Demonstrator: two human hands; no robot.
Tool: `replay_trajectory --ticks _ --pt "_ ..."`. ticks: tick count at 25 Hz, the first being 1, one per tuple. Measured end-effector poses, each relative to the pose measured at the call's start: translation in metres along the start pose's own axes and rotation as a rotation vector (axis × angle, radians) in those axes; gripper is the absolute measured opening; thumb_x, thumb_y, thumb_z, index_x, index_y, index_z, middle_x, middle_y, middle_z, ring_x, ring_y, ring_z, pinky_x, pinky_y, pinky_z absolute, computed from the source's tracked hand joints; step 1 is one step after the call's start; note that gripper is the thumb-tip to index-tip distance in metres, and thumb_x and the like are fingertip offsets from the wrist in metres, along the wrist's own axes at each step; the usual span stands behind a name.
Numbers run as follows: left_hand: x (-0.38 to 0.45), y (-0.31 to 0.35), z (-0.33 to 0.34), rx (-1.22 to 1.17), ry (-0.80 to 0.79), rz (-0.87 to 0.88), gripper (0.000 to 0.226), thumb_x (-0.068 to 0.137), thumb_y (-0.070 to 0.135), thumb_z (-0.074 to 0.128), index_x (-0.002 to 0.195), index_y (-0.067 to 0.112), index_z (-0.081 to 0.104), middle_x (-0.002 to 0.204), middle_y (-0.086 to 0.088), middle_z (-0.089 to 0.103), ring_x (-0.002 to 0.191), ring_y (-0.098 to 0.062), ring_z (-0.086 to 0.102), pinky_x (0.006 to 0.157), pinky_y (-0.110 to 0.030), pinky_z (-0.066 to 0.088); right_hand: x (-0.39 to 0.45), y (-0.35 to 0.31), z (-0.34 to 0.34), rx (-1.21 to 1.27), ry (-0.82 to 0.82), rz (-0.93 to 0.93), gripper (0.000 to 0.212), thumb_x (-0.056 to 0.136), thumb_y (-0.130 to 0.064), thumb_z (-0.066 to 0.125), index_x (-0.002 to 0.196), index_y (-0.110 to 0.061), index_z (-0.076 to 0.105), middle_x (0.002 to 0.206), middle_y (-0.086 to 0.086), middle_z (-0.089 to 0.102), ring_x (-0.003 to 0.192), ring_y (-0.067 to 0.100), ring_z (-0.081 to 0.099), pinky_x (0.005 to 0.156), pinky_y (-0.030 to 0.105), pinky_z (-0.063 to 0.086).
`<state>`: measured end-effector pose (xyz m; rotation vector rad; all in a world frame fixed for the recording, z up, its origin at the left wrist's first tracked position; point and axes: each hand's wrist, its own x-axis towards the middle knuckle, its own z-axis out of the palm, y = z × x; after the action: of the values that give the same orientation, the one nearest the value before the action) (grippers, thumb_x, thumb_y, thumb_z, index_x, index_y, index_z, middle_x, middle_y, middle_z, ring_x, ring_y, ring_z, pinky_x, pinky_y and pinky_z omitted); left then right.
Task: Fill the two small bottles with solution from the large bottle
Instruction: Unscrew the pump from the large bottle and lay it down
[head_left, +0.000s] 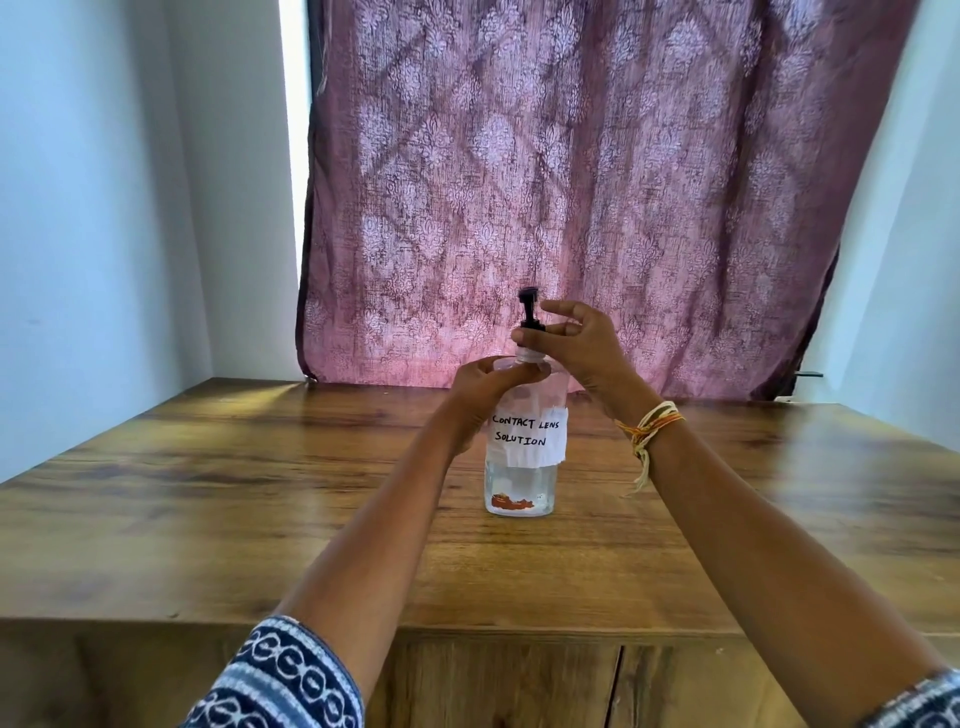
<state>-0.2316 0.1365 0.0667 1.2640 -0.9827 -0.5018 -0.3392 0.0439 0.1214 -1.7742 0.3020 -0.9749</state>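
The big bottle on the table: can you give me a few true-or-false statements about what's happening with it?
1. The large bottle stands upright on the wooden table. True.
2. Its label reads "hand soap". False: "contact lens solution".
3. The left hand grips the bottle's shoulder. True.
4. The right hand rests flat on the table. False: it is at the black pump top.
5. Two small bottles stand beside it. False: none visible.

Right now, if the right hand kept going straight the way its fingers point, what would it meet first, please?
The right hand points left at the black pump on the bottle; its fingers seem to be touching the pump collar already.
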Motion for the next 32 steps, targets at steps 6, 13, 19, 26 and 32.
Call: replay_trajectory --ticks 6,13,19,26,32 --pt "0.002 -0.001 0.000 0.000 0.008 -0.019 0.036 0.063 0.040 0.080 0.090 0.016 0.075 0.092 -0.012 0.076 0.085 -0.030 0.072 0.080 -0.042 0.056 -0.002 -0.003 -0.003 -0.014 -0.067 -0.035 0.036 0.078 -0.003 0.076 0.111 -0.003 0.062 0.097 0.013 0.071 0.082 0.019 0.068 0.077 0.027 0.057" --pt "0.002 0.000 -0.001 0.021 -0.002 -0.031 0.040 0.062 0.040 0.080 0.091 0.013 0.072 0.093 -0.015 0.075 0.078 -0.028 0.071 0.077 -0.039 0.057 0.010 -0.024 -0.009 -0.038 -0.047 -0.116 0.028 0.075 -0.006 0.078 0.101 0.001 0.072 0.086 0.004 0.071 0.075 0.006 0.065 0.067 0.013 0.050" --pt "0.002 0.000 -0.001 0.055 0.024 -0.033 0.039 0.076 0.029 0.075 0.106 0.004 0.068 0.099 -0.018 0.074 0.073 -0.025 0.070 0.065 -0.029 0.053 0.025 -0.051 -0.020 0.060 -0.078 -0.012 0.018 0.079 -0.013 0.077 0.097 -0.012 0.073 0.091 0.002 0.074 0.083 0.010 0.067 0.077 0.027 0.047" --pt "0.000 0.002 -0.003 0.051 0.015 -0.059 0.031 0.079 0.026 0.073 0.102 0.007 0.068 0.088 -0.012 0.074 0.056 -0.016 0.069 0.046 -0.019 0.049 0.036 -0.095 -0.023 0.017 -0.091 -0.047 0.011 0.080 -0.009 0.075 0.089 -0.014 0.072 0.087 0.001 0.072 0.081 0.010 0.068 0.075 0.026 0.049" --pt "0.002 0.013 -0.007 0.066 -0.038 -0.146 0.035 0.073 0.028 0.077 0.101 0.009 0.070 0.093 -0.016 0.075 0.076 -0.030 0.071 0.069 -0.038 0.058 0.036 -0.125 -0.023 0.006 0.027 -0.133 0.017 0.078 -0.011 0.077 0.094 -0.009 0.072 0.087 0.006 0.071 0.080 0.014 0.067 0.071 0.028 0.050"
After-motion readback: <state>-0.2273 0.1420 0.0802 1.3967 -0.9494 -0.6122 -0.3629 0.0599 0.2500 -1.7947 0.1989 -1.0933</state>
